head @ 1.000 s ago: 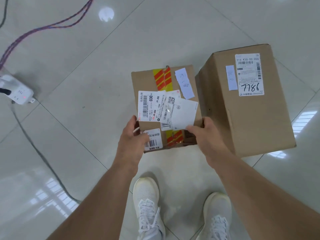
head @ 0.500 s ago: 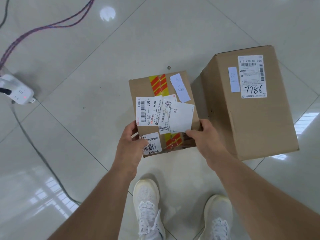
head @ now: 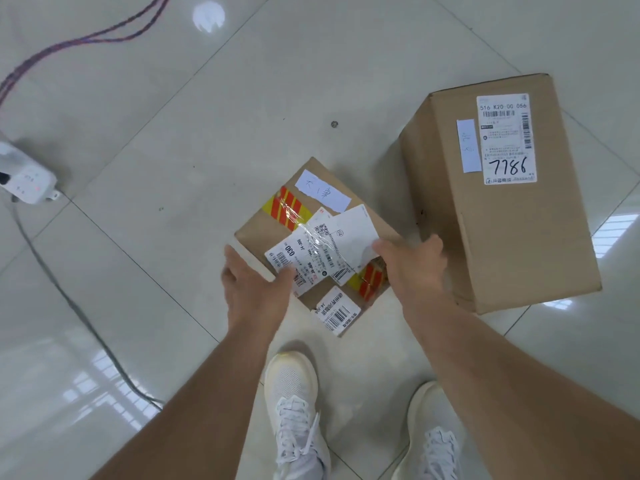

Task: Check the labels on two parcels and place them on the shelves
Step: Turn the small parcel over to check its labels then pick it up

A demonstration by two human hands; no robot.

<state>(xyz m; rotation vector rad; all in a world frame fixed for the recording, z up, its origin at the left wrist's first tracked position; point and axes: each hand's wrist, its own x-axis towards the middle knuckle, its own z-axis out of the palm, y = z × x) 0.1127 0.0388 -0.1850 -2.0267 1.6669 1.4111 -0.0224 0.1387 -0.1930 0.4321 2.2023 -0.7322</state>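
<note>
Small parcel (head: pixel 311 244): off the floor (head: pixel 173 133), clamped between left hand (head: pixel 254 289) and right hand (head: pixel 412 268), labels up, under inspection. Large parcel (head: pixel 502 202): standing on floor just beside, untouched, label marked 7786. Shelves: not in view. Shelving outstanding for both; progress judged early.

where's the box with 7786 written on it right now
In the head view, the big box stands on the floor tiles at the right, just beyond the right hand and beside the small parcel.
</note>
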